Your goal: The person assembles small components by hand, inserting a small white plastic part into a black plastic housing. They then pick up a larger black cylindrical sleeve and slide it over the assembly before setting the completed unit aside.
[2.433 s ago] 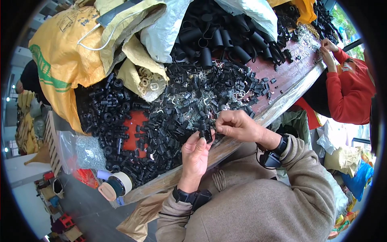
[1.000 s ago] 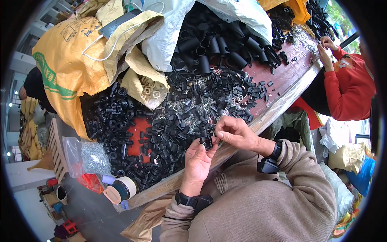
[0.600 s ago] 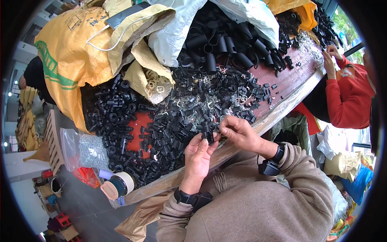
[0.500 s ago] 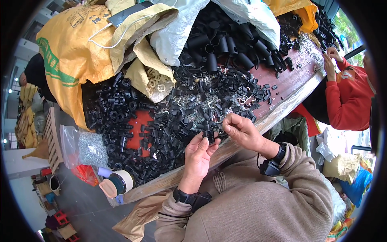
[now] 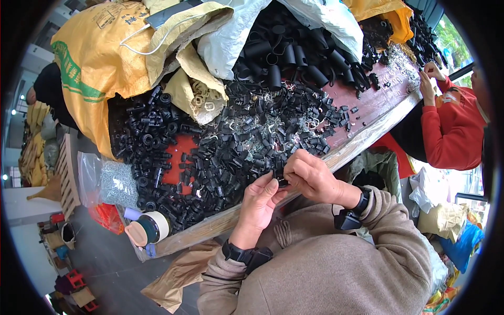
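My left hand (image 5: pixel 258 206) pinches a small black plastic part (image 5: pixel 282 183) between thumb and fingers, just above the wooden front edge of the table. Against it from the right comes my right hand (image 5: pixel 316 179), its fingers bent and closed at the part. Whatever is between those fingertips is hidden. Beyond both hands spreads a heap of small black plastic pieces (image 5: pixel 220 163), mixed with little metal and pale bits.
Black tubes (image 5: pixel 299 55) spill from a white sack (image 5: pixel 239 37) at the back. A yellow sack (image 5: pixel 105 58) stands back left, near a bag of screws (image 5: pixel 118 184) and a tape roll (image 5: pixel 156 226). A person in red (image 5: pixel 454 131) works at the right.
My right hand has come down and left, from hovering apart to meeting the black part in my left hand. The left hand still grips the part. The view has shifted slightly.
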